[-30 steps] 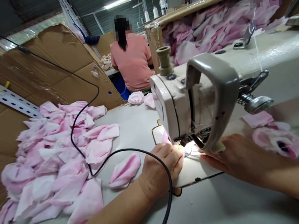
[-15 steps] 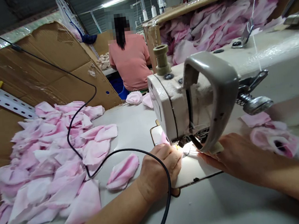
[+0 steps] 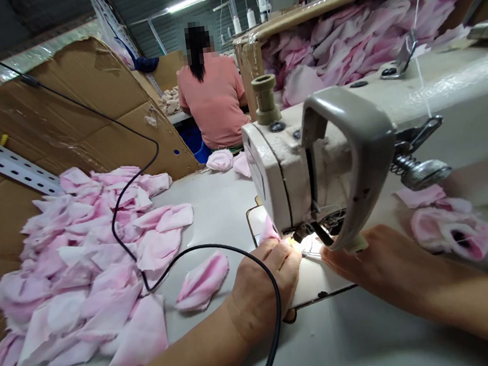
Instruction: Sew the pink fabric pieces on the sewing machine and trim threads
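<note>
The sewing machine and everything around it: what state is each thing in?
Machine: lit underneath; running unclear
Left hand: curled on pink piece
Right hand: extended beside machine
Pile: heaped loosely
Lone piece: folded
Box: filled with pink cloth
Cable: slack, curving
Ceiling light: on

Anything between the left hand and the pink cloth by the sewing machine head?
Nothing visible: the left hand is up against the pink cloth beside the sewing machine head. The black cable crosses in front of that hand in view, not between it and the cloth; whether it touches the hand, can't tell.
</note>
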`<state>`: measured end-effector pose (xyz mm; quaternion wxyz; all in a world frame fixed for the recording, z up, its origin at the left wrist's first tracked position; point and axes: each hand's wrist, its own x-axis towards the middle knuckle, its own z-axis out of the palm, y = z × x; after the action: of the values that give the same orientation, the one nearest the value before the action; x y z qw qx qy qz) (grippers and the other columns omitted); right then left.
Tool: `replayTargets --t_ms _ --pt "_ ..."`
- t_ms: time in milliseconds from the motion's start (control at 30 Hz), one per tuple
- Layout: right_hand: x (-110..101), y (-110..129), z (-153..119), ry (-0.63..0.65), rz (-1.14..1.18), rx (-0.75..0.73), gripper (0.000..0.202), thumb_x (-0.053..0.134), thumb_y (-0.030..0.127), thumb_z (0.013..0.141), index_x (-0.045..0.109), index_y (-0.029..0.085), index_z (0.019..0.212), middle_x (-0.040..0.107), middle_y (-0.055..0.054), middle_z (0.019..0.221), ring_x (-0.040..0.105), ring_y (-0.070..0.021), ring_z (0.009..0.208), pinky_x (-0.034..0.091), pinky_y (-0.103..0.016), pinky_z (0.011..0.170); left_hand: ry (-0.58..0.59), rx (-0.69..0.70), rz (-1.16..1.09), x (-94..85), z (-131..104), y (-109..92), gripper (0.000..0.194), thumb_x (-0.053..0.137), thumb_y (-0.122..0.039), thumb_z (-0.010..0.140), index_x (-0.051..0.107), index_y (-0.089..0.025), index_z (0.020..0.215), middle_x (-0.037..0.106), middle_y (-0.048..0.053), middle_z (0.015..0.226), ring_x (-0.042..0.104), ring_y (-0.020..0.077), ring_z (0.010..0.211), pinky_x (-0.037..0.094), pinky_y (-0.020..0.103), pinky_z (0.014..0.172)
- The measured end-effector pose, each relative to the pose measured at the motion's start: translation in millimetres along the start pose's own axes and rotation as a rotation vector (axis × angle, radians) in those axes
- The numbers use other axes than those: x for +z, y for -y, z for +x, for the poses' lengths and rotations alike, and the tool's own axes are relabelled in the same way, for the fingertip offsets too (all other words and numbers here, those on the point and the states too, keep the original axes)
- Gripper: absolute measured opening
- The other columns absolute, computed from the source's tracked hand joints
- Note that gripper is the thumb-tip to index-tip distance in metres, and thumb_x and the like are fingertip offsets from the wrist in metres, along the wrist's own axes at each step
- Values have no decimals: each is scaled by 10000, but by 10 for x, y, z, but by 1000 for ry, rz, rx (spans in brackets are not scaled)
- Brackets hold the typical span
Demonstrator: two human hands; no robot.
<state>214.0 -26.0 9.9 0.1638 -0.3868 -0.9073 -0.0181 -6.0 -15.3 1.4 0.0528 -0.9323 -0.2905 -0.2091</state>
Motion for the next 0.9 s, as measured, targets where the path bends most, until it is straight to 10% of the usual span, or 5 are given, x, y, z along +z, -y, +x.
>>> replayTargets --t_ms 500,900 --pt "14 -81 50 2 130 172 249 445 162 860 664 246 940 704 -49 751 642 -229 679 463 -306 576 85 -58 31 105 -9 48 435 627 -66 711 587 -149 1136 674 100 984 626 247 900 569 370 813" --pt "-11 -72 58 57 95 141 258 433 120 894 598 208 716 655 -14 673 572 -151 562 363 -258 492 -2 -44 -50 3 46 58 127 529 -91 868 598 -176 805 612 41 773 573 186 744 526 313 737"
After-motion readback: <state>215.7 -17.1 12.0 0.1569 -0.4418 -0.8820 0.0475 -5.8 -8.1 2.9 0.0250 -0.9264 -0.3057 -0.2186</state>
